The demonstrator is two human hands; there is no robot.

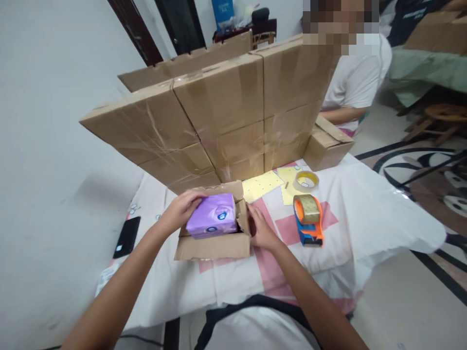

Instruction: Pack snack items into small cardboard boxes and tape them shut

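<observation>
A purple pack of tissues [215,214] with blue logos lies in the opening of a small cardboard box [219,247], slightly tilted. The box's flaps are spread, one of them toward me. My left hand [185,206] grips the pack at its far left corner, fingers over the top edge. At the box's right end, my right hand [260,227] is wrapped around the cardboard side; part of its fingers is hidden behind the flap. How deep the pack sits in the box is hidden.
Stacked, taped cartons [222,107] form a wall behind the box. To the right lie an orange-and-blue tape dispenser [309,221] and a tape roll [305,181]. A black phone [127,237] is at left. Across the table sits a person [355,80] beside another carton [326,143].
</observation>
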